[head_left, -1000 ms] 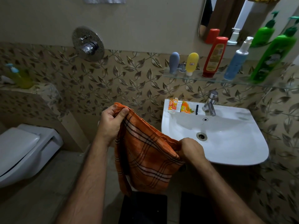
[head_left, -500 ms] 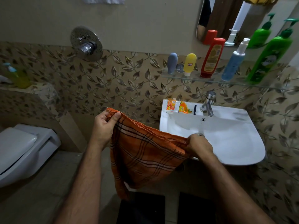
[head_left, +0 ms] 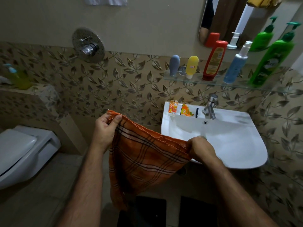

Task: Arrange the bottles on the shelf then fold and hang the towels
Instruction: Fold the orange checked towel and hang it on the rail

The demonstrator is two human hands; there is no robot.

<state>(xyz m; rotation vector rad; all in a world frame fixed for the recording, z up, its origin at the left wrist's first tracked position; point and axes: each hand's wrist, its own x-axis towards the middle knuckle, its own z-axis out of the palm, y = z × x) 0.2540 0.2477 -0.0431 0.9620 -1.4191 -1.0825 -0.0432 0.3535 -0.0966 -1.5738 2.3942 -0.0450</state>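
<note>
An orange checked towel [head_left: 144, 159] hangs stretched between my hands in front of the sink. My left hand [head_left: 106, 128] pinches its upper left corner, raised higher. My right hand [head_left: 200, 149] grips the other top corner, over the basin's front edge. On the glass shelf [head_left: 196, 80] stand several bottles in a row: a grey tube [head_left: 174, 65], a yellow tube [head_left: 192, 66], a red bottle [head_left: 214, 60], a blue pump bottle [head_left: 236, 64] and a green pump bottle [head_left: 272, 58]. A white cloth [head_left: 105, 0] shows at the top edge of the wall.
The white sink [head_left: 237, 145] with its tap [head_left: 209, 106] carries small orange packets [head_left: 179, 109] on its back rim. A mirror [head_left: 229, 18] hangs above the shelf. A white toilet [head_left: 21, 148] stands at the left, under a ledge with a yellow-green bottle [head_left: 20, 78]. A shower valve [head_left: 88, 45] is on the wall.
My hands have drawn apart, and the towel's top edge is now pulled out wider and straighter. My right hand has moved right, over the basin's edge.
</note>
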